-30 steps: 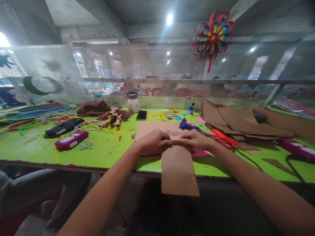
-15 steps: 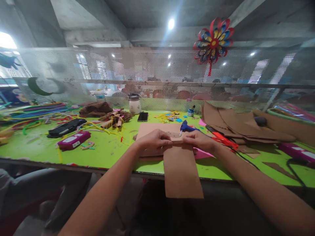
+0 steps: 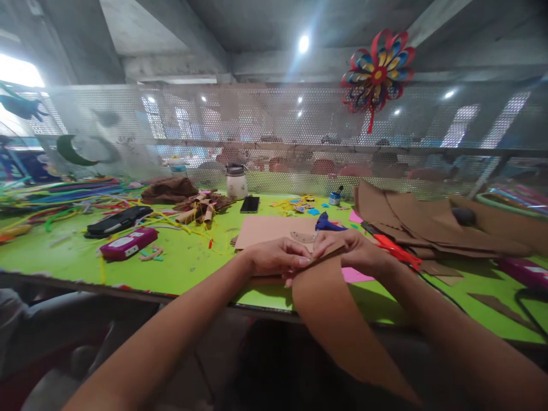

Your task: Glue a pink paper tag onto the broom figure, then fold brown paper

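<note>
A strip of brown paper hangs from both hands over the table's front edge, its loose end curving down to the right. My left hand pinches the strip's upper left edge. Close beside it, my right hand grips the top edge, where the paper is folded over. Behind the hands lies a flat light-brown board on the green table. A blue glue gun rests just beyond my right hand. A piece of pink paper shows under the right wrist.
Orange-handled scissors and stacked brown sheets lie at the right. On the left are a purple box, a black case and coloured pipe cleaners. A phone and a jar stand farther back.
The strip has turned and been drawn closer, its loose end swinging to the lower right. Both hands have come together at its folded top edge.
</note>
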The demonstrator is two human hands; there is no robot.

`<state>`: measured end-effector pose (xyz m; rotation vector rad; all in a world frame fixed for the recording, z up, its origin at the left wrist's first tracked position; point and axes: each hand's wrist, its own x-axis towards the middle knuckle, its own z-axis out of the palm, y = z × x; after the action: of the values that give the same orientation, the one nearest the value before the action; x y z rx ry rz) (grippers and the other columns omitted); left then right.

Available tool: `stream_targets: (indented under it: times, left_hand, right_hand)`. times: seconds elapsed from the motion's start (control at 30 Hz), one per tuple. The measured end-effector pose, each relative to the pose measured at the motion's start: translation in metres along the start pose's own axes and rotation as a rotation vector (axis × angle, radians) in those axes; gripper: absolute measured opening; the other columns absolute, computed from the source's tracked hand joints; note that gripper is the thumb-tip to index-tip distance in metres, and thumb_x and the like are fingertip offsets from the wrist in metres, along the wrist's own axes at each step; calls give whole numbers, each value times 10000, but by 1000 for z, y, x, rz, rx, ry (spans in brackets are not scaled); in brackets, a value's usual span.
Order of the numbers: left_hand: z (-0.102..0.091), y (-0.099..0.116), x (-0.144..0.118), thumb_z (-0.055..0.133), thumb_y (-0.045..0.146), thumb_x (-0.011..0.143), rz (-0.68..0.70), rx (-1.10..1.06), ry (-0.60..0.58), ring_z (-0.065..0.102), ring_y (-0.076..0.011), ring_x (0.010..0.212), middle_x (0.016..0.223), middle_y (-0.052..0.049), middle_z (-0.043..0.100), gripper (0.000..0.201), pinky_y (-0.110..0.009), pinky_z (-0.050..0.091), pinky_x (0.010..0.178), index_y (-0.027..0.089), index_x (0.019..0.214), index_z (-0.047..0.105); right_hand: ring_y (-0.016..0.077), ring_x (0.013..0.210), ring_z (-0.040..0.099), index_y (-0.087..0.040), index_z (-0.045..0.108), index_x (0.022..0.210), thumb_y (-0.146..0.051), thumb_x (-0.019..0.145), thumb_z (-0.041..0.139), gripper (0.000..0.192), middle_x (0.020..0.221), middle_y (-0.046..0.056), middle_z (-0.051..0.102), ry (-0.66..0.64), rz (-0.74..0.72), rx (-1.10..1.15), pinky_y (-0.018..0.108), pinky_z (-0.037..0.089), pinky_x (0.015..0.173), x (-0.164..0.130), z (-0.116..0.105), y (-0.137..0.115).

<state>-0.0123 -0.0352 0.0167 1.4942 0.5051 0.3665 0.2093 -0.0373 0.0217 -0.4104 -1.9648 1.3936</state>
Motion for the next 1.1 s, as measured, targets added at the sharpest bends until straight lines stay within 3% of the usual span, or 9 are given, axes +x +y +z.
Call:
stream_targets:
  times: [0.07, 0.17, 0.23, 0.3, 0.4, 0.5, 0.7, 0.9, 1.1]
  left_hand:
    - [1, -2, 2, 712, 411, 688, -30, 25, -27, 513, -83, 517, 611, 5, 572, 322, -223, 415, 520, 123, 819, 653]
    - [-4, -1, 3, 691, 420, 702, 4, 64, 10, 554, -109, 626, 734, -37, 630, 334, -263, 451, 635, 126, 857, 660]
    - [-12, 2, 2, 645, 405, 749, 85, 157, 158, 566, -117, 680, 779, -53, 636, 309, -267, 448, 675, 118, 861, 651]
    - [-21, 6, 2, 599, 400, 786, 181, 256, 372, 562, -116, 694, 775, -49, 628, 300, -253, 438, 667, 113, 866, 635]
    - [-25, 10, 2, 519, 397, 831, 257, 381, 492, 562, -126, 723, 798, -59, 628, 310, -254, 434, 673, 106, 853, 624]
    - [-16, 10, 1, 504, 368, 828, 230, 632, 457, 552, -133, 726, 802, -54, 640, 293, -251, 417, 677, 113, 830, 648]
    - [-4, 4, -1, 507, 276, 790, 153, 955, 428, 540, -144, 709, 788, -50, 658, 227, -230, 364, 613, 134, 837, 678]
    - [-11, 0, 2, 515, 228, 759, 138, 1100, 414, 515, -129, 655, 732, -46, 660, 212, -221, 334, 590, 131, 809, 696]
    - [-11, -2, 2, 522, 205, 736, 120, 1182, 437, 491, -129, 615, 670, -35, 645, 190, -235, 316, 569, 140, 758, 699]
  right_hand:
    - [156, 791, 578, -165, 715, 800, -277, 678, 732, 166, 904, 59, 601, 18, -28, 11, 284, 474, 709, 1, 4, -3]
    - [144, 715, 575, -162, 684, 838, -354, 729, 681, 221, 819, 47, 622, 91, 56, 23, 287, 465, 687, 2, 6, -5]
    - [139, 704, 565, -161, 659, 890, -373, 780, 619, 242, 807, 41, 628, 104, 124, -63, 277, 451, 679, 3, 6, -3]
    - [140, 711, 545, -155, 652, 865, -370, 819, 560, 239, 805, 36, 624, 50, 152, -292, 264, 431, 669, 7, 5, 1]
    - [141, 683, 509, -151, 642, 753, -336, 847, 499, 252, 733, 28, 610, -42, 140, -710, 252, 392, 631, 14, 6, 7]
    - [155, 700, 521, -156, 649, 759, -310, 853, 480, 247, 753, 43, 638, -52, 111, -897, 253, 380, 626, 19, 9, 12]
    - [164, 672, 549, -161, 700, 796, -373, 822, 528, 274, 754, 61, 679, 85, 127, -971, 257, 374, 616, 22, 10, 30]
    - [170, 694, 549, -148, 689, 812, -352, 835, 526, 263, 768, 80, 665, 86, 48, -1067, 267, 369, 636, 23, 11, 46]
    - [163, 730, 531, -139, 667, 871, -263, 858, 495, 212, 798, 80, 628, -24, 22, -1093, 262, 368, 653, 19, 5, 40]
